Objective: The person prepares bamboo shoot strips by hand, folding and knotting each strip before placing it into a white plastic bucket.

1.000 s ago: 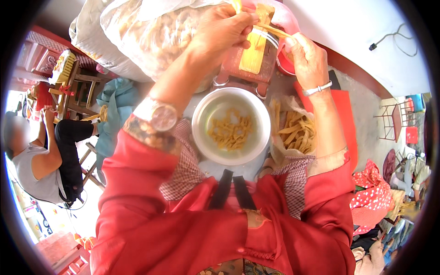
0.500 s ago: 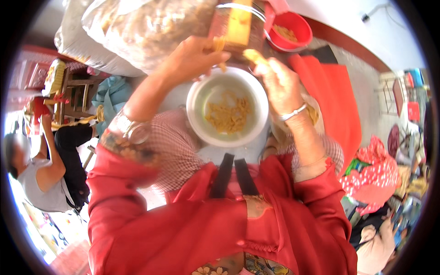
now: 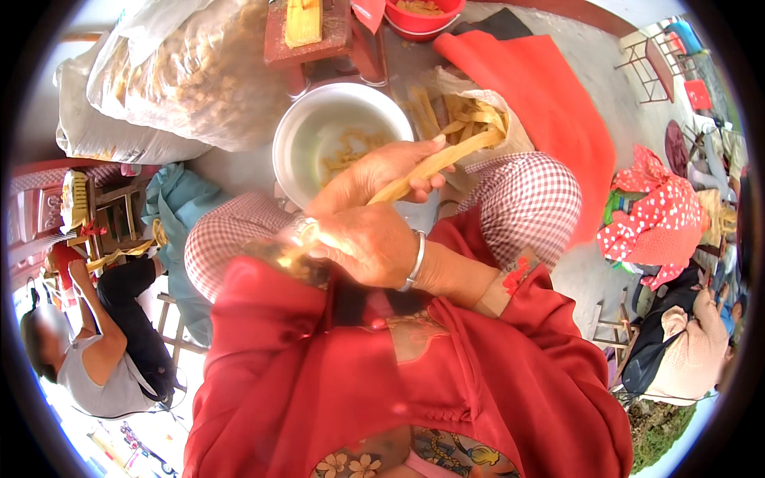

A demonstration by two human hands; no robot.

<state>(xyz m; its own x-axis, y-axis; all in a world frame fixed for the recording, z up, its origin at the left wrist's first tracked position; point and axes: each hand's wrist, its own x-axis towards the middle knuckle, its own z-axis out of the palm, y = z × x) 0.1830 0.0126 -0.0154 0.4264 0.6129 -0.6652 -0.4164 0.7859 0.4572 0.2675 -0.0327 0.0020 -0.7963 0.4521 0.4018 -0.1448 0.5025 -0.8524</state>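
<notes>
A long, flat yellow strip (image 3: pixel 454 157) with a dried, fibrous look slants across in front of my lap. My left hand (image 3: pixel 382 174) has its fingers closed round the strip's middle. Nearer my body, my right hand (image 3: pixel 362 243) crosses over by my left wrist, gripping the lower part; a blurred tip pokes out at its left. Just beyond them stands a white basin (image 3: pixel 291 143) with small yellow pieces (image 3: pixel 351 147) in the bottom, partly hidden by my left hand. To the right, an open pale sack (image 3: pixel 510 119) holds more such strips (image 3: pixel 470 115).
Large clear bags (image 3: pixel 191 80) of brownish pieces fill the back left. A red-brown wooden stool (image 3: pixel 339 40) bears a yellow block (image 3: pixel 304 22). A red bucket (image 3: pixel 422 20) and red cloth (image 3: pixel 550 119) lie at the back right. Another person (image 3: pixel 103 342) sits at left.
My hands were apart above the basin, each with a yellow piece. They have come together nearer my body on one long strip. The view has shifted, showing the open sack.
</notes>
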